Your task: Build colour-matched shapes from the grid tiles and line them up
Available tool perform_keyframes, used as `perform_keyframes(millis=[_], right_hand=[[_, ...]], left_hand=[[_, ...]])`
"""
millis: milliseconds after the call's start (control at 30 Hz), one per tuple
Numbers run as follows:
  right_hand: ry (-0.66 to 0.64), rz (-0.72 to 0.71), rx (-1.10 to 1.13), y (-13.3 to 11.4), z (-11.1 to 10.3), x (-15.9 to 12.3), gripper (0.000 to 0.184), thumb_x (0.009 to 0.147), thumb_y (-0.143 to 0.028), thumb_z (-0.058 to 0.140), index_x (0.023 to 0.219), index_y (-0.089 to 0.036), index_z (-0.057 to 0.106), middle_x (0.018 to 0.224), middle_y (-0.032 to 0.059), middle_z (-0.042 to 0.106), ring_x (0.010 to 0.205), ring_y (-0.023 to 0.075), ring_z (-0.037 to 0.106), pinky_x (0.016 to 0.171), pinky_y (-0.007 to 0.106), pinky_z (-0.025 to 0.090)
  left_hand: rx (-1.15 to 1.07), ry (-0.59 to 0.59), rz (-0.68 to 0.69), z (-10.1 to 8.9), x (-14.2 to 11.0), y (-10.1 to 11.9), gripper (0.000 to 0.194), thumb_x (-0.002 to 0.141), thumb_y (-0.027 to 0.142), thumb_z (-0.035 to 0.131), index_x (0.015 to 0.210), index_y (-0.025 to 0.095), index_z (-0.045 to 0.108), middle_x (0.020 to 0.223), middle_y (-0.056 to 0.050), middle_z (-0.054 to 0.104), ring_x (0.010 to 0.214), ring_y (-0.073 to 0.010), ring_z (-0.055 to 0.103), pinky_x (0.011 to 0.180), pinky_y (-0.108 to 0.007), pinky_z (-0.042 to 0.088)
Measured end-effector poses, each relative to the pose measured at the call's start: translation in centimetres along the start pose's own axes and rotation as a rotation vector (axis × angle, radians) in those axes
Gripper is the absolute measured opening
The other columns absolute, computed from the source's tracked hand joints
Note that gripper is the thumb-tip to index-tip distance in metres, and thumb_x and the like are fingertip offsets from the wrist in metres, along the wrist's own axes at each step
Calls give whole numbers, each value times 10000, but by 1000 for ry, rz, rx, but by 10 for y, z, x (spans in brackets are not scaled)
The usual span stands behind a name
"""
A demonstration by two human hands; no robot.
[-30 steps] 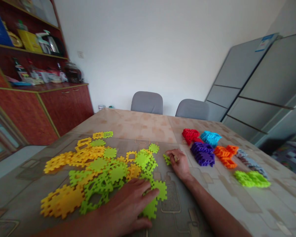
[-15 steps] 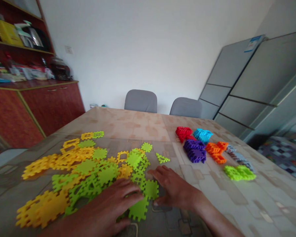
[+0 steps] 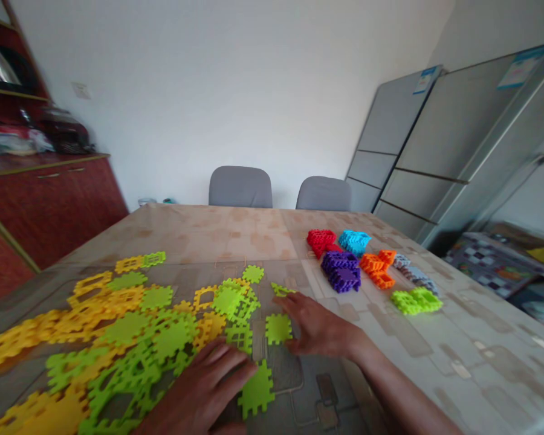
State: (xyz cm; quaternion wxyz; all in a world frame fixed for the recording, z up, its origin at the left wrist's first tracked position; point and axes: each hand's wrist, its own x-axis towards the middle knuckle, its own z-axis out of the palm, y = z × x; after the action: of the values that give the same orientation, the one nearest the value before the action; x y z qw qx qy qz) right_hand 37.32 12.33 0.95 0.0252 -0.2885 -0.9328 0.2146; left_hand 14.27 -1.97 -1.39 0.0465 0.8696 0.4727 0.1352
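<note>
Flat interlocking plastic tiles with notched edges lie across the near left of the table. My right hand (image 3: 321, 326) has its fingers spread, the thumb beside a lime green square tile (image 3: 278, 329) and the fingertips by a green triangular frame (image 3: 282, 290). Whether it touches either is unclear. My left hand (image 3: 213, 377) is low over the near edge of the green tiles (image 3: 170, 338), fingers stretched out, beside another green square tile (image 3: 257, 389). Nothing shows in its grasp. Yellow tiles (image 3: 88, 311) lie further left, partly under green ones.
Sorted stacks stand at the right: red (image 3: 320, 241), light blue (image 3: 354, 241), purple (image 3: 341, 270), orange (image 3: 377, 269), grey (image 3: 414, 273) and lime green (image 3: 416, 300). Two grey chairs (image 3: 240, 187) are behind the patterned table (image 3: 236, 232). A grey refrigerator (image 3: 392, 127) is at the right.
The green square tile by my right thumb has shifted right, apart from the pile. My right hand has moved slightly forward, closer to the triangle. The camera has turned right.
</note>
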Motion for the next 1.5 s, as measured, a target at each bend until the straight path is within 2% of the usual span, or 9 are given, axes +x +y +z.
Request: perform_keyframes(millis=[100,233,333,600,867,967,1167,1367,1500], right_hand=[[13,-75,94,-10,-4,-5,835,691,-274,733,1447,-146,402,1363,156,540,1280,287,469,1068,404,376],[-2,-118,151,-28,-2,-12,868,701,-268,728,1476,-154,354,1367,143,529,1255,269,483,1056,377,390],[-42,-101,154,-37,2,-15,882,729,-281,711,1505,-168,307,1454,157,455,1325,283,420,1110,409,327],[-168,-99,81,-51,16,-16,855,693,-402,808,1441,-236,431,1360,128,533,1237,324,474,1054,423,348],[-131,-130,23,-56,16,-13,632,729,-268,759,1320,-201,547,1252,111,585,1168,295,500,1035,405,351],[-141,-118,38,-48,10,-12,632,716,-237,758,1313,-224,553,1242,95,588,1159,282,510,1012,391,369],[-140,-109,89,-28,1,-10,720,673,-358,812,1331,-248,539,1254,81,584,1153,276,522,996,383,390],[-139,-112,38,-34,8,-7,689,653,-388,833,1272,-214,587,1236,101,584,1151,302,505,1000,420,389],[-125,-90,1,-37,12,-5,612,665,-309,820,1227,-194,608,1189,103,600,1117,298,518,989,428,394]], left_hand=[[-5,98,31,3,-8,-16,538,857,461,700,1345,349,502,1309,1,618,1159,-260,584,1006,-373,499],[-37,180,-45,-10,-11,-37,346,938,243,556,1274,328,562,1236,10,649,1164,-218,574,1038,-335,450],[-49,193,-106,-21,-9,-50,306,931,192,515,1212,278,600,1216,-23,653,1142,-225,578,1033,-353,435],[-65,126,-133,-19,-4,-50,282,921,142,498,1154,253,612,1175,-37,666,1106,-227,580,1020,-393,408],[-68,177,-208,-22,-9,-65,276,941,216,492,1177,252,630,1196,-44,669,1149,-239,569,1055,-400,398],[-96,200,-229,-21,-11,-68,267,950,248,490,1171,246,640,1198,-54,668,1153,-242,569,1045,-391,414],[-137,125,-159,-15,-9,-61,316,914,192,557,1210,289,614,1236,-24,651,1196,-227,549,1113,-411,345],[-100,169,-311,-44,-24,-97,308,954,336,492,1222,269,626,1248,-48,653,1177,-245,569,1038,-376,429],[-86,132,-358,-64,-38,-119,332,946,426,493,1206,275,635,1234,-44,660,1157,-261,591,1030,-394,438]])
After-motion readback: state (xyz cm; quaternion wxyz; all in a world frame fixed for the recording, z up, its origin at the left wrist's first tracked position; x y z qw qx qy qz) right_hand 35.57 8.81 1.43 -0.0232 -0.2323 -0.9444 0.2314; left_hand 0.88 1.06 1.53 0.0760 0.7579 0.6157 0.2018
